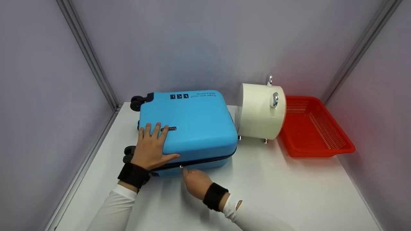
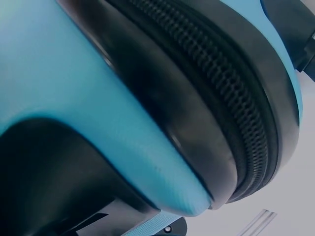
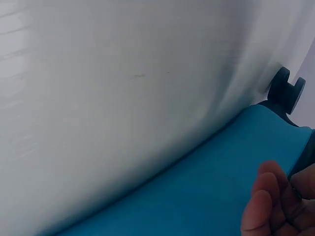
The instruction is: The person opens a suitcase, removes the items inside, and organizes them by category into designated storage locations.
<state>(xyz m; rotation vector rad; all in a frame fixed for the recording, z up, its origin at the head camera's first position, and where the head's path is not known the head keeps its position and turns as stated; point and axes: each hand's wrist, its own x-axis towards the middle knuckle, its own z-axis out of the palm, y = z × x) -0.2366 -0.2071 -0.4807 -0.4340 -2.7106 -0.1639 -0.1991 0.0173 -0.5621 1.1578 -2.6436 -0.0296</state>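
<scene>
A light blue hard-shell suitcase [image 1: 192, 118] lies flat, its wheels [image 1: 137, 103] toward the left. My left hand [image 1: 149, 149] rests on the lid's near left corner, fingers spread and straight. At the front seam my right hand [image 1: 196, 183] pinches a small silver zipper pull [image 1: 181, 166] between thumb and forefinger. The right wrist view has the curled fingers [image 3: 266, 201] beside the blue lower shell [image 3: 197, 191]. Close up in the left wrist view, a black zipper [image 2: 221, 81] runs round the corner between dark trim bands; the left hand itself is out of that view.
Right of the suitcase, a cream pot-like drum [image 1: 261, 112] with chrome handles lies on its side. A red perforated plastic basket [image 1: 345, 146] stands beside it. All are on a white table [image 1: 289, 192], with grey panels [image 1: 192, 45] at the back and sides.
</scene>
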